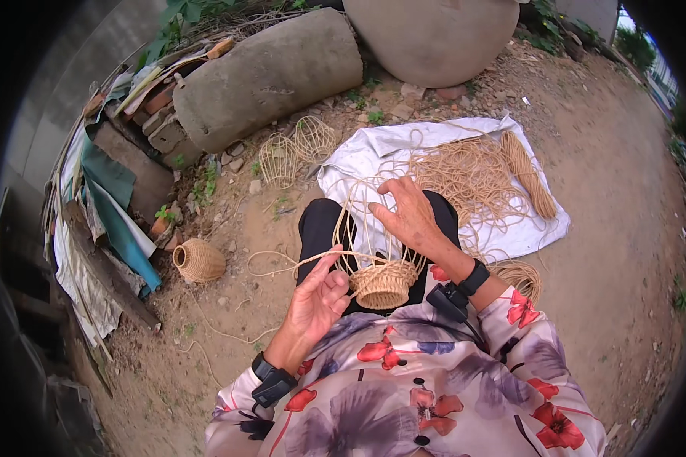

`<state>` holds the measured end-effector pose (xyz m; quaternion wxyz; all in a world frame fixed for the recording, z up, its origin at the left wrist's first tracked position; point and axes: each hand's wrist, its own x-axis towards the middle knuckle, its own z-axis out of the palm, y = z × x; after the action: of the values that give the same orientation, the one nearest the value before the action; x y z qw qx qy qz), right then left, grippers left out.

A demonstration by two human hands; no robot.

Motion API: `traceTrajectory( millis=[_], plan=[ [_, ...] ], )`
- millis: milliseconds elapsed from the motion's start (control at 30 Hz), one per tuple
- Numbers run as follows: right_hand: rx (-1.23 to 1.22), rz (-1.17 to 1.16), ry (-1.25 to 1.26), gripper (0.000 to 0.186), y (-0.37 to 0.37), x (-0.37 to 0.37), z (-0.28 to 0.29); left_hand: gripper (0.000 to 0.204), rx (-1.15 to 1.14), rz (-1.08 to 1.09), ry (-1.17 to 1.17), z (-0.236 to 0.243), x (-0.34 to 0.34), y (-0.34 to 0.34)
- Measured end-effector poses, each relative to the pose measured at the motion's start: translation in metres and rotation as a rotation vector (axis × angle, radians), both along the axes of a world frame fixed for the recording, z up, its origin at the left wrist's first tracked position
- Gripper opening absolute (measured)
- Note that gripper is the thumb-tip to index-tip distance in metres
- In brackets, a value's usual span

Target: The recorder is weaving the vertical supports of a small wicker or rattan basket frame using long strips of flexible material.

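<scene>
Between my knees sits a partly woven basket (pixel 383 286), with a tight cord base and thin bare stakes rising from it. My left hand (pixel 318 299) is at its left side, palm turned up and fingers loosely apart. A tan cord (pixel 282 266) loops out to the left and crosses at that hand's uppermost fingertip toward the basket's rim. Above the stakes on the right, my right hand (pixel 413 218) is open, thumb and forefinger spread. Nothing shows between them. Whether its other fingers touch a stake cannot be made out.
A white sheet (pixel 358 160) beyond my knees carries a tangled cord heap (pixel 465 175) and a cord bundle (pixel 527 175). A cord coil (pixel 520 279) lies right. Wire frames (pixel 279 161) stand ahead, a finished small basket (pixel 200 261) left. Behind lies a concrete cylinder (pixel 270 80).
</scene>
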<state>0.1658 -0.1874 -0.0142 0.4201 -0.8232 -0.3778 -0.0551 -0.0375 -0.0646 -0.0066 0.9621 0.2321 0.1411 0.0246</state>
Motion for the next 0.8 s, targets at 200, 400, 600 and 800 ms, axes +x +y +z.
traceTrajectory(
  millis=[200,400,600,800],
  plan=[
    [0.009,0.006,0.102,0.034,0.004,0.001,-0.011,0.027,0.407,0.088,0.016,-0.011,0.007,0.009],
    [-0.001,-0.031,0.257,0.035,-0.001,-0.003,-0.008,0.026,1.301,0.059,0.065,0.005,0.028,0.019],
    [0.002,-0.013,0.28,0.035,0.0,-0.007,-0.006,0.018,1.912,0.187,-0.038,0.001,0.061,0.012],
    [0.042,-0.017,0.298,0.035,0.0,-0.002,-0.012,0.033,1.856,0.101,0.257,0.018,0.063,-0.002]
  ],
)
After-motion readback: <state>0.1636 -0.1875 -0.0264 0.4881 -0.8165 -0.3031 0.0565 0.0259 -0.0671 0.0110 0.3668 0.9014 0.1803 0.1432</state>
